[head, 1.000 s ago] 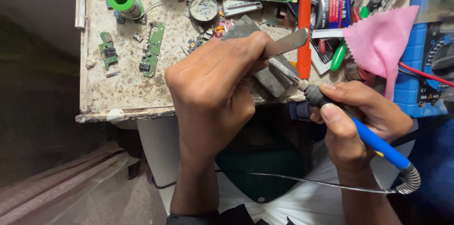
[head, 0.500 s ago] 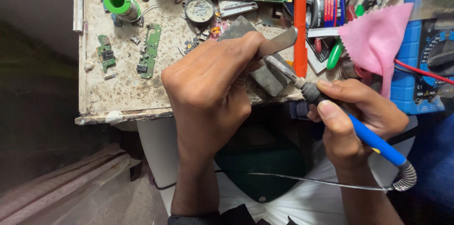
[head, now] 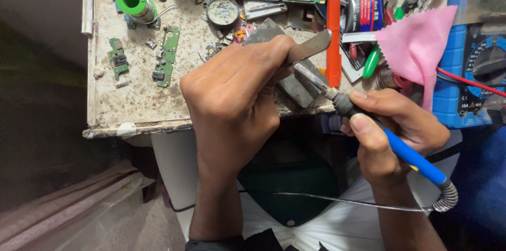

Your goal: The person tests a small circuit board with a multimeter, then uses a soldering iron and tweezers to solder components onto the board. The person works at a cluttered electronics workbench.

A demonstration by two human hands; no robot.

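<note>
Blue-handled iron (head: 406, 153) gripped in my right hand (head: 395, 124), I'm touching its tip to what may be tweezers (head: 311, 46) pinched in my left hand (head: 237, 98), needing steadiness next.

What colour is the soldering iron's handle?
Blue, with a black collar near the tip, on the soldering iron; head view shows it.

Left hand (head: 237, 98) gripping flat metal tweezers (head: 311, 46), right hand (head: 392, 124) at three o'clock holding blue-handled soldering iron (head: 387, 143), tip apparently touching a grey block (head: 298, 85), green solder spool (head: 134, 3) at ten o'clock.
</note>
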